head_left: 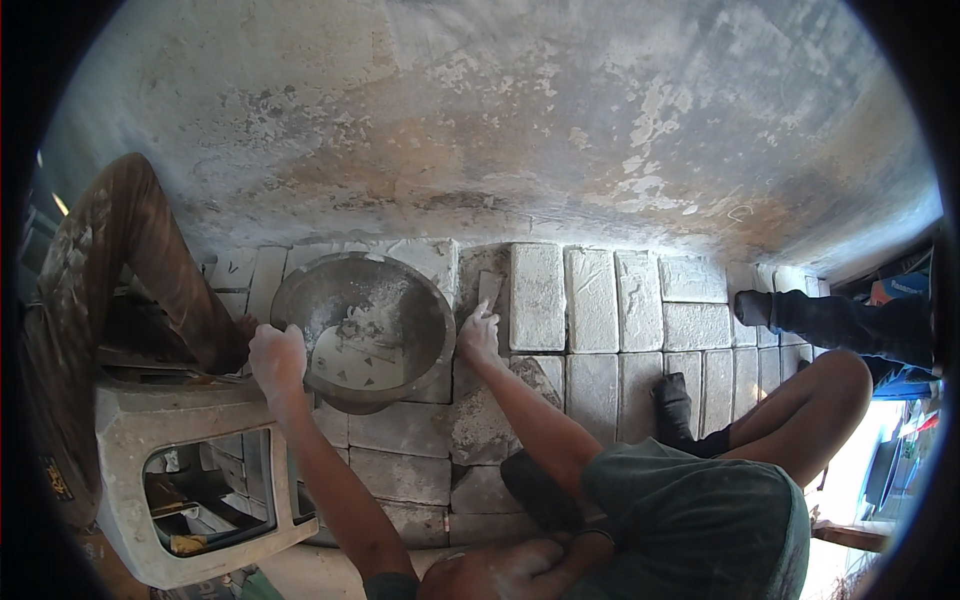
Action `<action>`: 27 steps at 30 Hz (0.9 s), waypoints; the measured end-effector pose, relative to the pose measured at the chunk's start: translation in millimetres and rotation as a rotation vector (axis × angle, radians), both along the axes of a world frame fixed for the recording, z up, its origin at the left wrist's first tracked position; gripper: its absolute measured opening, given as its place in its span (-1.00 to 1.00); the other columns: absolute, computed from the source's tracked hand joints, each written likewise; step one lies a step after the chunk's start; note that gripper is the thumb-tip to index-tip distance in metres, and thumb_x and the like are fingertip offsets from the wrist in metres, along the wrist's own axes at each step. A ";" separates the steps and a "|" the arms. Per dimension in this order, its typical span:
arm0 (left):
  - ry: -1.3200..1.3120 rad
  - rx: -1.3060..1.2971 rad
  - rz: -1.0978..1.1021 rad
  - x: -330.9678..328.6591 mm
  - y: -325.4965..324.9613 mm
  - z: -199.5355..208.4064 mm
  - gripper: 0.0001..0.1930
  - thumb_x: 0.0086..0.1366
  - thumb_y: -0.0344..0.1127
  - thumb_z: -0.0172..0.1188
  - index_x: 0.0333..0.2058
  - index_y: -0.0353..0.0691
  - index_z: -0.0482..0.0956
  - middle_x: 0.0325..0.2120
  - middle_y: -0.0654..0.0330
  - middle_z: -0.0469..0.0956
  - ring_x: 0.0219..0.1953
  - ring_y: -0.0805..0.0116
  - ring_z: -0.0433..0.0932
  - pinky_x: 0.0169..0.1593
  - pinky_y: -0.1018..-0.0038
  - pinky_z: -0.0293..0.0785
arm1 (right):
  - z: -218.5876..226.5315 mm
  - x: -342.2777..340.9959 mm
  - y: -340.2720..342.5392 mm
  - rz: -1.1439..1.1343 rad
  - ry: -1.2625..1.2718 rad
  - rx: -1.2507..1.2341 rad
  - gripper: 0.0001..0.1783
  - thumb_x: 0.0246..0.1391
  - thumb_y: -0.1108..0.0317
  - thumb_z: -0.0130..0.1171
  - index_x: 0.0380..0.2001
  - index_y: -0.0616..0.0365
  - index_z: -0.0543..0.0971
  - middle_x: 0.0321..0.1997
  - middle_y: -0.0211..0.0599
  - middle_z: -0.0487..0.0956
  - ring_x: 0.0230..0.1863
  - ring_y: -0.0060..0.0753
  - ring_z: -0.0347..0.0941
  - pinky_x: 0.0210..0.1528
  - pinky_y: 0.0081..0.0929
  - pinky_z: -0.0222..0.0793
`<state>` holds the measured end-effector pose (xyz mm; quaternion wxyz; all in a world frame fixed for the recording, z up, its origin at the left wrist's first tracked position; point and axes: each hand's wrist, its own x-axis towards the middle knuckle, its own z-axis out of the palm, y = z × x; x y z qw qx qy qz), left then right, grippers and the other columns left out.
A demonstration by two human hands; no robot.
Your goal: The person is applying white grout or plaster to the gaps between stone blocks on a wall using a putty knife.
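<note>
A wide dark basin holds a pale wet mix with whitish lumps along its wall. My left hand, dusted with white, is closed at the basin's left rim and appears to grip it. To the right of the basin, my right hand is closed around a small flat scraper with a pale blade pointing toward the wall. White smears coat the fingers. Beside that hand lies a whitened block. Below the right wrist is a rough, crusted grey slab.
A worn plastered wall rises beyond the rows of grey blocks. At left stands a dusty plastic stool, with a person's brown-trousered leg behind it. Another person's dark-trousered leg reaches in from the right.
</note>
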<state>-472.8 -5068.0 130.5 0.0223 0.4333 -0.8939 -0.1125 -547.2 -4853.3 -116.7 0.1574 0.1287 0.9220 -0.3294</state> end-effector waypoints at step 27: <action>0.063 -0.018 0.029 9.7 -10.3 -6.7 -0.61 0.04 -0.20 0.00 -0.34 -0.51 0.45 -0.31 -0.29 0.48 -0.18 -0.20 0.47 -0.06 0.12 0.36 | 3.7 -21.5 9.4 0.099 0.246 0.251 -0.23 -0.01 0.48 -0.06 0.24 0.36 -0.12 -0.11 0.16 0.35 -0.16 -0.06 0.46 -0.17 -0.35 0.44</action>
